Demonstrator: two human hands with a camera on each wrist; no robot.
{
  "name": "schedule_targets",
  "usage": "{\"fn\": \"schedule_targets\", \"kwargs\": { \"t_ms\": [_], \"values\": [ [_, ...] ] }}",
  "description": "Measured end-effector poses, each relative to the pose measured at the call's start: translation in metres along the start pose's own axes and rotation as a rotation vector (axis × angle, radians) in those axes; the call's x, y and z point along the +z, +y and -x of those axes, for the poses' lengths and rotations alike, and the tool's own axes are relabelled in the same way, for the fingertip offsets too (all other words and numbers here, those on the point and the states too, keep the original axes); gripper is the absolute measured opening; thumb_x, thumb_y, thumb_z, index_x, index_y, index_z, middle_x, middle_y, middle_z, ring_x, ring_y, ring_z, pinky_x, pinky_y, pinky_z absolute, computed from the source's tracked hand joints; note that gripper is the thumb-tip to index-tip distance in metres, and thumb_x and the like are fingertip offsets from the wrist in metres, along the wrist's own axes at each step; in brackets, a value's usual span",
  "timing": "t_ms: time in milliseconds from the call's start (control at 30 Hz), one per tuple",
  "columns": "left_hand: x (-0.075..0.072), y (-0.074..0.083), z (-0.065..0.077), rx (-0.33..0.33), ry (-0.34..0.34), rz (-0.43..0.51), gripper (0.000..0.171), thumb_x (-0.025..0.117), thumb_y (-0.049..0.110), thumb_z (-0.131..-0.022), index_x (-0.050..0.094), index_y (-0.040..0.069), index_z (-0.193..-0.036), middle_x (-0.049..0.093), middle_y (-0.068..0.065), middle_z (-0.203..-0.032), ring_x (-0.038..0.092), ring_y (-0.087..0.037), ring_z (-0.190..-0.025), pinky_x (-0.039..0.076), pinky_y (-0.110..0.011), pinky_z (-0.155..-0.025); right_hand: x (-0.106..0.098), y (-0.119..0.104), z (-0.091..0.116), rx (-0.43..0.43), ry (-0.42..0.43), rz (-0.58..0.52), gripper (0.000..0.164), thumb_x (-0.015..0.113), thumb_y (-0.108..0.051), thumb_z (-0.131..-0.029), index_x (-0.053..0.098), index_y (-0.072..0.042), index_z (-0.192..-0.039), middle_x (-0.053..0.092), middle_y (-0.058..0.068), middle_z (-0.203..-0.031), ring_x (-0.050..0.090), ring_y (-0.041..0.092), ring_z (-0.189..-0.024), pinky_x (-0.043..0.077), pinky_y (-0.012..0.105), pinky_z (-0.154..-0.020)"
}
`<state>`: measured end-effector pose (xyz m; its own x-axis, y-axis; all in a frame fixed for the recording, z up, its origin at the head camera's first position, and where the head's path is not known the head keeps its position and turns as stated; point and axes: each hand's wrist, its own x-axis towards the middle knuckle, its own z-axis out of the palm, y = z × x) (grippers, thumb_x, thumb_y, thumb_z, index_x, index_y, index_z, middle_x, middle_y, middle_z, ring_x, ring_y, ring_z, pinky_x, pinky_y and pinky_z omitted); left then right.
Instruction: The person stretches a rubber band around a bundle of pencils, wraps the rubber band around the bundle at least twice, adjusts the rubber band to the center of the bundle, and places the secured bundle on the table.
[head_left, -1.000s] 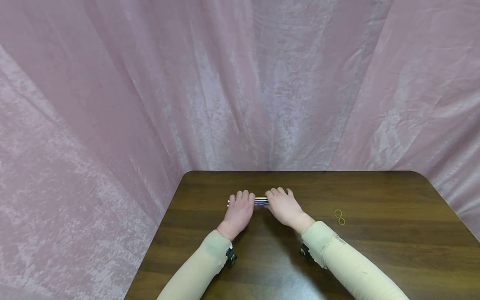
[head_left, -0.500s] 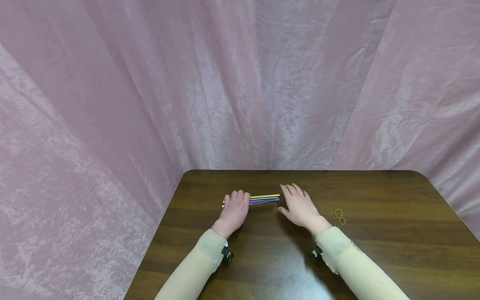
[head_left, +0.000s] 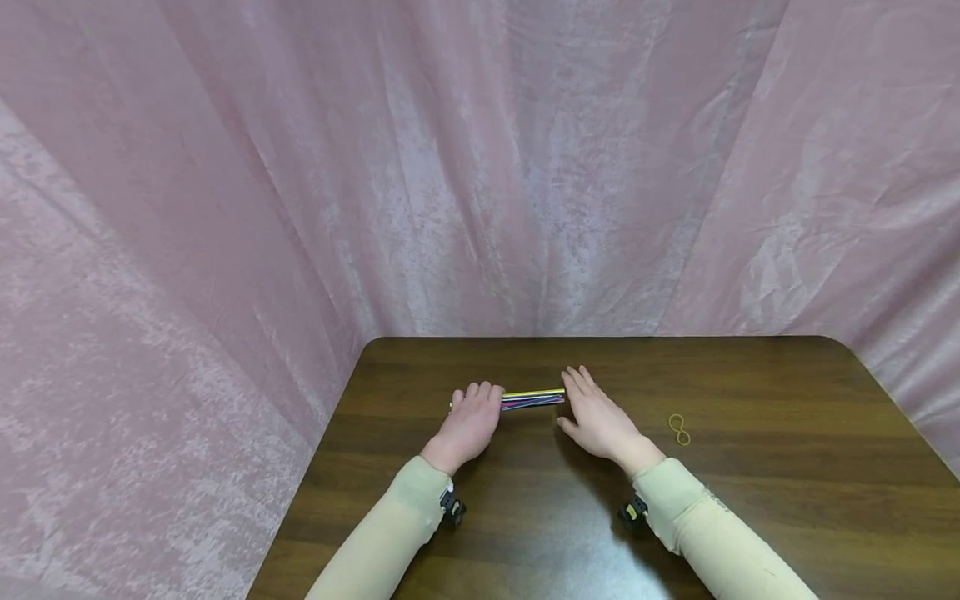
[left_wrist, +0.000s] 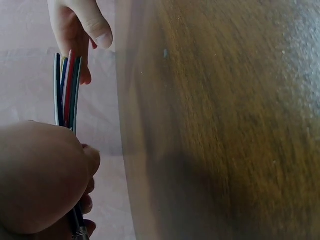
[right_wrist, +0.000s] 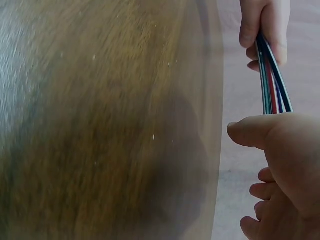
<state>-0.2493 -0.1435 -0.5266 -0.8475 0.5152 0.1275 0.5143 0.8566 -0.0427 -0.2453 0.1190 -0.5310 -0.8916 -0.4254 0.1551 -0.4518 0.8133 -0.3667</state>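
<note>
A bundle of several thin pencils point(head_left: 532, 399), in yellow, white, red and dark blue, is held crosswise over the table. My left hand point(head_left: 471, 421) grips it near its left end, fingers curled round. In the left wrist view the pencils point(left_wrist: 67, 90) fan slightly above the left hand point(left_wrist: 45, 175), and a silver ferrule shows below it. My right hand point(head_left: 598, 417) is at the bundle's right end, fingers straight, its palm side facing the pencil tips. The right wrist view has the right hand's point(right_wrist: 295, 160) thumb spread out beside the pencil ends.
A yellow rubber band point(head_left: 679, 430), twisted into a figure eight, lies on the brown wooden table point(head_left: 787, 492) to the right of the right hand. Pink curtains point(head_left: 480, 167) hang behind the table's far edge and along its left side.
My right hand has let go of the pencils and moved right, its fingers straightening at their right ends. The left hand keeps its grip, and more of the bundle shows between the hands.
</note>
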Motion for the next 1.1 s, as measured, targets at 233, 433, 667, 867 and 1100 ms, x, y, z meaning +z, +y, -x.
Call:
{"fn": "schedule_targets", "kwargs": {
  "t_ms": [233,433,667,867,1100],
  "values": [
    [0.000,0.000,0.001,0.028,-0.049,0.009,0.017,0.053,0.003,-0.110,0.055,0.007,-0.126,0.057,-0.005,-0.108,0.048,-0.024,-0.097,0.032,-0.038,-0.079,0.003,-0.004,0.000,0.003,0.002,-0.018,0.078,0.075,-0.019,-0.099,0.035,0.017,-0.156,0.033,0.036,-0.165,0.024,0.051,-0.156,0.027,0.059,-0.124],
    [0.001,0.002,0.002,0.023,-0.008,-0.006,0.015,0.048,0.003,-0.111,0.055,0.007,-0.124,0.056,-0.005,-0.107,0.047,-0.025,-0.097,0.032,-0.040,-0.080,0.007,-0.009,0.002,0.019,0.004,-0.054,0.077,0.073,-0.016,-0.099,0.034,0.018,-0.155,0.032,0.038,-0.164,0.023,0.053,-0.156,0.027,0.058,-0.124],
    [0.000,0.007,0.002,0.029,0.041,-0.044,0.015,0.049,0.004,-0.111,0.057,0.007,-0.123,0.056,-0.006,-0.104,0.048,-0.025,-0.094,0.030,-0.040,-0.076,0.006,-0.015,0.001,0.036,-0.043,-0.093,0.079,0.069,-0.016,-0.100,0.027,0.019,-0.157,0.026,0.039,-0.166,0.018,0.053,-0.158,0.024,0.057,-0.125],
    [-0.001,0.008,0.001,0.032,0.039,-0.058,0.014,0.053,0.004,-0.110,0.057,0.007,-0.123,0.056,-0.006,-0.104,0.049,-0.024,-0.094,0.030,-0.040,-0.076,0.003,-0.010,0.003,0.049,-0.072,-0.176,0.080,0.067,-0.017,-0.103,0.023,0.017,-0.160,0.024,0.037,-0.167,0.016,0.051,-0.159,0.024,0.059,-0.125],
    [-0.005,0.009,0.000,0.036,0.049,-0.067,0.012,0.051,0.003,-0.110,0.055,0.007,-0.120,0.055,-0.005,-0.102,0.049,-0.024,-0.092,0.029,-0.039,-0.075,0.006,-0.003,0.006,0.047,-0.045,-0.202,0.080,0.067,-0.012,-0.100,0.023,0.015,-0.161,0.026,0.034,-0.168,0.017,0.049,-0.159,0.025,0.059,-0.124]
  ]
}}
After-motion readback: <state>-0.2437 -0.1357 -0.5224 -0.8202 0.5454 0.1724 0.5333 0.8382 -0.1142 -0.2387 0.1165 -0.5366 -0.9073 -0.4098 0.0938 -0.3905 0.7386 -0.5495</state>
